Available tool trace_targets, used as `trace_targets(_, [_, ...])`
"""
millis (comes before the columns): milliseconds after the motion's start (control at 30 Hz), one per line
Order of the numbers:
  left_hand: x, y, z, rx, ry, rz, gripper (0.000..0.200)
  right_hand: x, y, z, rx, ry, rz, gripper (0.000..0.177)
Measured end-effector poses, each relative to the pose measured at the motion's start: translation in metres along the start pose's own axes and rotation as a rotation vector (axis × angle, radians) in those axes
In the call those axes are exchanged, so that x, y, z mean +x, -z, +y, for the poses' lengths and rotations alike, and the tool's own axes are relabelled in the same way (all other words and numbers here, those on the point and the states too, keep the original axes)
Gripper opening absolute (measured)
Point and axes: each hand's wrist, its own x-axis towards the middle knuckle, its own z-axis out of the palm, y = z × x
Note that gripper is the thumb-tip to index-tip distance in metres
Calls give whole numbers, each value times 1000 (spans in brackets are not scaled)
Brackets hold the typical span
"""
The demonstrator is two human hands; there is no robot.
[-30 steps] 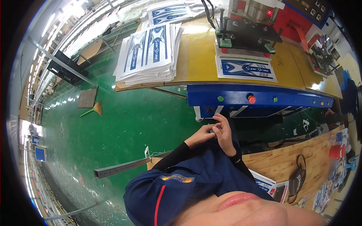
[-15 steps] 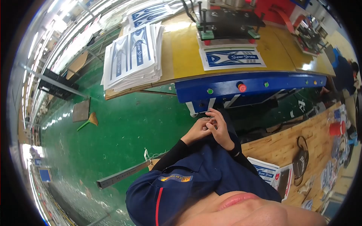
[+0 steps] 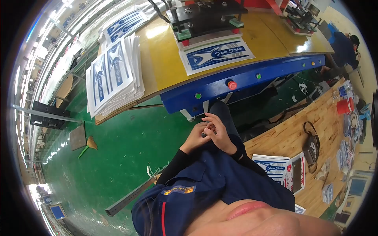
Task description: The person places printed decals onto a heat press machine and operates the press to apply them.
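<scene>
Both my hands meet in front of my body, over my lap. My left hand point(image 3: 195, 137) has its fingers curled in against the other hand; whether anything small is between them is hidden. My right hand point(image 3: 220, 138) has its fingers bent and spread apart, with no object visible in it. Beyond them is the blue front panel point(image 3: 214, 87) of a press table. On its yellow top lies a white and blue "Super Stroke" printed sheet point(image 3: 218, 55), partly beneath the black press plate point(image 3: 206, 17). A stack of similar printed sheets point(image 3: 114, 76) sits at the table's left end.
The panel carries a red button point(image 3: 232, 85) and green buttons point(image 3: 258, 76). At right, a wooden table point(image 3: 271, 139) bears a dark bag point(image 3: 312, 149), a phone point(image 3: 298, 173) and a red container point(image 3: 345, 106). A grey metal beam point(image 3: 130, 198) is at left. Another person point(image 3: 344, 49) sits far right.
The view has turned, so the press table appears further left and tilted. My hands stay together in nearly the same pose. The sheet and stack look unmoved on the table.
</scene>
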Motion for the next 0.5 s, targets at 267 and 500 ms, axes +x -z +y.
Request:
trace_targets(267, [34,-2,-13,157,-49,-40,32,18,24,-6,-16,-42,40,36])
trace_targets(500, [83,3,10,219,-180,-14,26,49,55,-11,20,13,40,35])
